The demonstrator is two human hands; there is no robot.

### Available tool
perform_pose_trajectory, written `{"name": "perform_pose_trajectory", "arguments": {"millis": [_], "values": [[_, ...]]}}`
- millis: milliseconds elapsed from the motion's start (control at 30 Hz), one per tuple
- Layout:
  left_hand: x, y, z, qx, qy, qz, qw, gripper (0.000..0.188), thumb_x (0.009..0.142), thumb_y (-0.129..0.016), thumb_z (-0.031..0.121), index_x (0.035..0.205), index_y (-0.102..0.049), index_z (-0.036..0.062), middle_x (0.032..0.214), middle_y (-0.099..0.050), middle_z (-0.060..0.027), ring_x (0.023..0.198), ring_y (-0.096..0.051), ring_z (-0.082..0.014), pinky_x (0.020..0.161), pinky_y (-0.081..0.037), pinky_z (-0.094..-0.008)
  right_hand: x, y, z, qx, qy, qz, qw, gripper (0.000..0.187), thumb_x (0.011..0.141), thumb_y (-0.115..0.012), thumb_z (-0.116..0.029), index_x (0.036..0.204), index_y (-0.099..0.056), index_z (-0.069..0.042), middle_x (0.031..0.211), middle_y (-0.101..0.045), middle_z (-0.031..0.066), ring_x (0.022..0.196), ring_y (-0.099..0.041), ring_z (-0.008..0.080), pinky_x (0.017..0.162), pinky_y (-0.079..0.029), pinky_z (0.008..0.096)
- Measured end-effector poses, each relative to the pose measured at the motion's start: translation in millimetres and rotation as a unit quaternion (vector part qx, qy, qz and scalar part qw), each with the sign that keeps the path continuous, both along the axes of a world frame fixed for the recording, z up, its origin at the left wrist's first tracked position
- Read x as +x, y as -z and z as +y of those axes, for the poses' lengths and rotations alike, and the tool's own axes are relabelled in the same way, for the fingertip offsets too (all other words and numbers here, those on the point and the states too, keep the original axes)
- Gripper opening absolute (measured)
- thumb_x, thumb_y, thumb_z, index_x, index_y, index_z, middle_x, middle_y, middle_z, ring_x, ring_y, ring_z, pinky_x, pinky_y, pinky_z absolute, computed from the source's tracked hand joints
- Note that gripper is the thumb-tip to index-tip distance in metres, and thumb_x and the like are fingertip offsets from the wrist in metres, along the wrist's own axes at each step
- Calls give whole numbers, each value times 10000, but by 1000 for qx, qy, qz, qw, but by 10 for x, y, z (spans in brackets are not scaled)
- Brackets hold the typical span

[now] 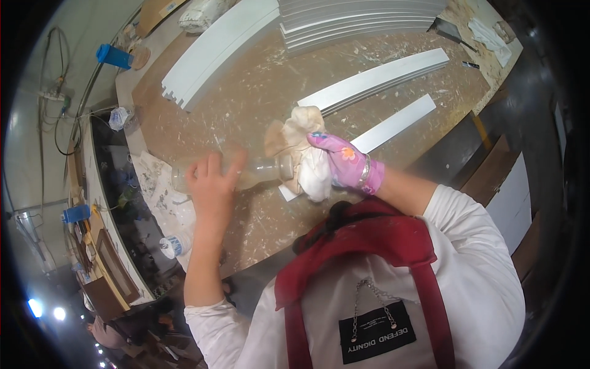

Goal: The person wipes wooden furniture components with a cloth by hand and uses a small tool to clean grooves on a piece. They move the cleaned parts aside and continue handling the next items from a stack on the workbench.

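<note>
Lettered black patch, seemingly clear bottle

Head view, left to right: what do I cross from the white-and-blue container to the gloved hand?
White-and-blue container → bare left hand → cloth → gloved right hand. Left out the clear bottle: it overlaps the left hand and reaches the cloth.

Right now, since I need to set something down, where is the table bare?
The tabletop is bare between the left hand and the notched white strips, and between the left forearm and the apron. It is crowded along the far side, under the stacked pieces, and in the middle, where cloth and bottle meet.
</note>
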State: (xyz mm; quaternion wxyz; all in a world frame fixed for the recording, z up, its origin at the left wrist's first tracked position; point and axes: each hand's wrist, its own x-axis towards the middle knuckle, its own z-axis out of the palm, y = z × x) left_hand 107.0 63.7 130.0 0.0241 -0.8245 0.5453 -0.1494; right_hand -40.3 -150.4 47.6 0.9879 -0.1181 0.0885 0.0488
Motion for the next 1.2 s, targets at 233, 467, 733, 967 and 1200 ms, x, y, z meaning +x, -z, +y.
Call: {"name": "perform_pose_trajectory", "arguments": {"millis": [233, 467, 733, 967, 1200], "values": [[240, 248, 22, -62, -35, 97, 993, 720, 606, -758, 21, 1288, -555, 138, 1153, -566, -109, 1072, -546, -304, 928, -391, -414, 124, -206, -5, 1, 17, 16, 1000, 464, 968, -524, -240, 1352, -429, 3, 1274, -566, 175, 1138, -591, 287, 995, -470, 436], [977, 431, 20, -306, -208, 336, 866, 639, 707, -812, 190, 1221, -511, -40, 1164, -595, -194, 1104, -558, -354, 971, -421, -423, -229, -415, -799, 12, 54, 6, 998, 324, 922, -544, -196, 1143, -565, 40, 997, -679, 187, 896, -690, 314, 815, -582, 451], [1401, 786, 486, -432, -264, 351, 788, 907, 768, -796, 290, 1429, -276, -49, 1406, -429, -206, 1237, -488, -295, 1036, -386, -376, -1312, -402, -1354, -389, 258, 142, 873, 309, 977, -511, -188, 1198, -557, 23, 1047, -661, 114, 939, -658, 194, 838, -533, 354], [-308, 1013, 364, -215, -158, 290, 919, 669, 634, -821, 218, 1221, -575, 10, 1193, -569, -214, 1047, -571, -363, 916, -455, -464, -1384, -419, -1303, -730, 167, 224, 624, 288, 961, -527, -215, 1178, -580, -34, 1120, -616, 110, 1016, -593, 181, 859, -493, 317], [-976, 1791, 225, -265, -131, 363, 884, 546, 665, -803, 216, 1142, -603, 44, 1075, -599, -147, 1008, -566, -345, 887, -450, -419, -115, -68, 343, -930, -10, -199, 309, 343, 788, -570, -135, 1122, -621, -74, 1102, -631, 144, 1031, -613, 287, 886, -492, 400]]}}
